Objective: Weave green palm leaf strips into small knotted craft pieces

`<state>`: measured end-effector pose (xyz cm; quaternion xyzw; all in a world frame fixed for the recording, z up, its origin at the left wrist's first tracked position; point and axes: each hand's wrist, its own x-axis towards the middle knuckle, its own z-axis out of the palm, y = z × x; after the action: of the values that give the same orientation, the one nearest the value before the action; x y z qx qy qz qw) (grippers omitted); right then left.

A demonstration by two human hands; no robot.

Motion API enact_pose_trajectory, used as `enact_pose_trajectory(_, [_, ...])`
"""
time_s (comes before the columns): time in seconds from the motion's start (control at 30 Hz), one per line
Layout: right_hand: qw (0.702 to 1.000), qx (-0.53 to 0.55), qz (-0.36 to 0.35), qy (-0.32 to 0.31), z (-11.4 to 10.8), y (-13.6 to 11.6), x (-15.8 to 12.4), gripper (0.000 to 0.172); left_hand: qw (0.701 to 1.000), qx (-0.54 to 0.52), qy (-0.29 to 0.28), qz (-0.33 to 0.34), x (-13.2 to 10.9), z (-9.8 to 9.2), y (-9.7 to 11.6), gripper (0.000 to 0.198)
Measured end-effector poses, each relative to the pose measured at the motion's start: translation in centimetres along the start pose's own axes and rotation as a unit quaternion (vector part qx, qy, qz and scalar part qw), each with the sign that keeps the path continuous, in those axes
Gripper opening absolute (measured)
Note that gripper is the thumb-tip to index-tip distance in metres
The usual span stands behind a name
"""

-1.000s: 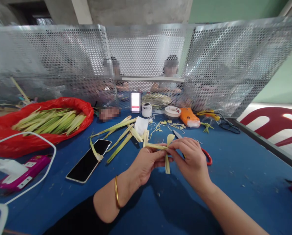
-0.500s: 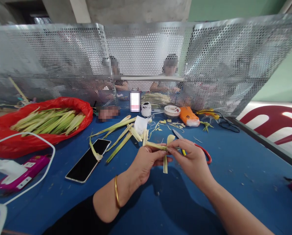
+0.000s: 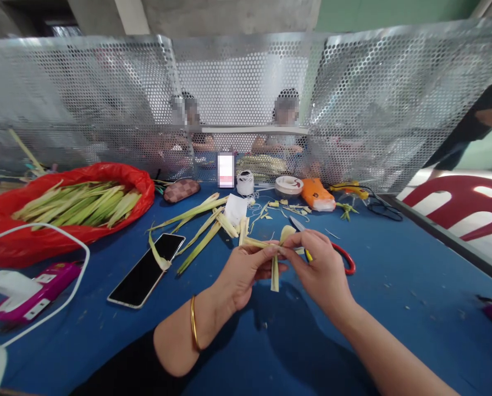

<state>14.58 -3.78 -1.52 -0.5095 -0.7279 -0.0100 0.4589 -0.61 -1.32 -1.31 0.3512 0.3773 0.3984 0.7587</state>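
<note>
My left hand (image 3: 237,275) pinches folded pale green leaf strips (image 3: 275,276), which cross each other between both hands above the blue table. One strip end hangs straight down, and a broader pale piece (image 3: 287,234) sticks up behind the fingers. Thumb and fingertips of my right hand (image 3: 324,269) grip the strips at the crossing, touching my left fingertips. Just behind my right hand lie scissors (image 3: 348,257) with red and yellow handles, partly hidden by it. Loose long leaves (image 3: 200,247) spread on the table left of the hands, near a white paper piece (image 3: 236,208).
A red bag (image 3: 144,187) of leaves stands left, by a purple power strip (image 3: 60,280) with a white cable. A phone (image 3: 147,272) lies nearer. Behind are white thread (image 3: 245,183), tape (image 3: 288,186), an orange packet (image 3: 316,193) and a perforated metal screen (image 3: 246,82), people beyond.
The hanging strip has turned slightly and looks narrower; my hands stay together on the strips. A person in dark clothes has come into view at the far right. The camera view has shifted slightly.
</note>
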Motion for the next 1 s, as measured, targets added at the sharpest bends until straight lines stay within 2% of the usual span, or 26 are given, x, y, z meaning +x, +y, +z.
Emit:
enact_pose_trajectory(0.2, [0.980,-0.117,-0.152,-0.055,-0.1,-0.5,0.1,0.017,0.999,-0.038,0.030,0.011,0.2,0.0,0.2,0.019])
enact_pose_trajectory(0.3, [0.966,-0.169,-0.182,-0.065,0.2,-0.6,-0.1,0.018,0.997,-0.057,0.045,0.020,0.3,-0.1,0.2,0.019])
enact_pose_trajectory(0.43, [0.951,-0.219,-0.218,-0.026,0.5,-0.5,-0.5,0.024,0.996,-0.070,0.047,0.011,0.3,-0.1,-0.2,0.018])
enact_pose_trajectory(0.57, [0.948,-0.214,-0.235,-0.028,0.5,-0.4,-0.7,0.025,0.996,-0.071,0.044,0.009,0.3,0.0,-0.5,0.017])
enact_pose_trajectory(0.67, [0.976,-0.130,-0.172,-0.005,0.7,-0.6,-0.7,0.019,0.997,-0.062,0.036,0.016,0.2,0.1,-0.5,0.019])
enact_pose_trajectory(0.77, [0.998,0.039,-0.022,0.036,1.3,-0.9,-0.8,0.011,0.998,-0.035,0.037,0.046,0.2,0.1,-0.6,0.024])
enact_pose_trajectory(0.9, [0.972,0.184,0.136,0.045,1.9,-0.9,-0.9,0.015,0.995,0.035,0.059,0.077,0.2,0.0,-0.7,0.027])
enact_pose_trajectory(1.0, [0.932,0.276,0.235,0.028,2.0,-0.8,-0.9,0.018,0.991,0.080,0.068,0.088,0.3,0.0,-0.7,0.025])
